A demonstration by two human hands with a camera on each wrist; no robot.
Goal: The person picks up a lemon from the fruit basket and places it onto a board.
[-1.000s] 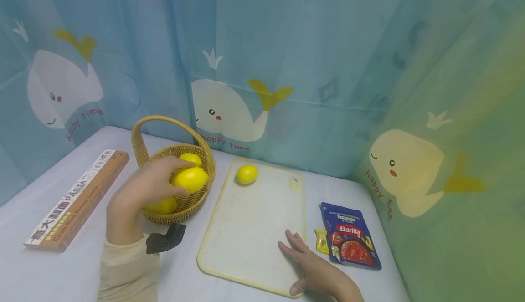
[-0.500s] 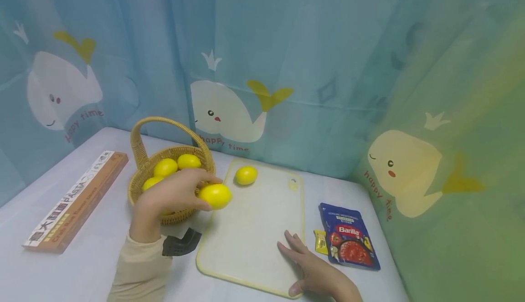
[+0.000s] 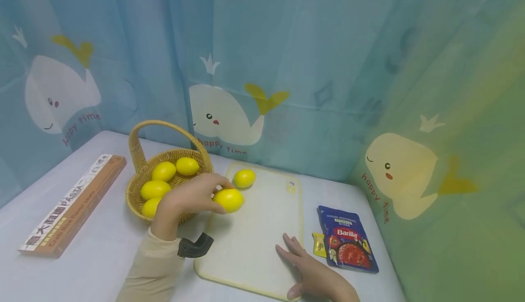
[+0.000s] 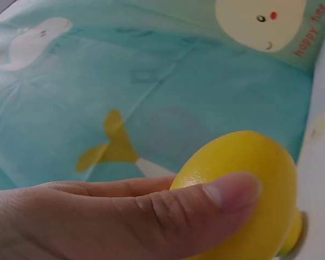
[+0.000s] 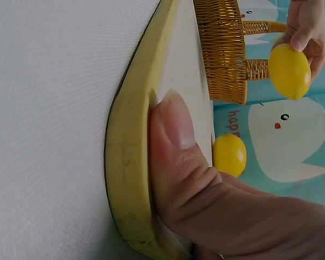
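My left hand [image 3: 190, 196] pinches a yellow lemon [image 3: 229, 201] between thumb and fingers, over the left part of the white cutting board [image 3: 250, 247]. In the left wrist view the thumb lies across the side of this lemon [image 4: 260, 168]. A second lemon [image 3: 244, 178] sits at the far end of the board. My right hand [image 3: 313, 274] rests with spread fingers on the board's near right edge; its thumb [image 5: 176, 127] lies along the yellow rim in the right wrist view. Several more lemons [image 3: 163, 171] lie in the wicker basket [image 3: 132, 199], left of the board.
A long pasta box [image 3: 75, 206] lies at the far left of the white table. Right of the board are a blue Barilla sauce pouch [image 3: 348, 243] and a small yellow packet [image 3: 319, 244]. A curtain [image 3: 311, 65] with printed whales hangs behind the table.
My left hand has carried the lemon out of the basket, rightward and a little nearer, to above the board. My right hand has stayed at the board's edge.
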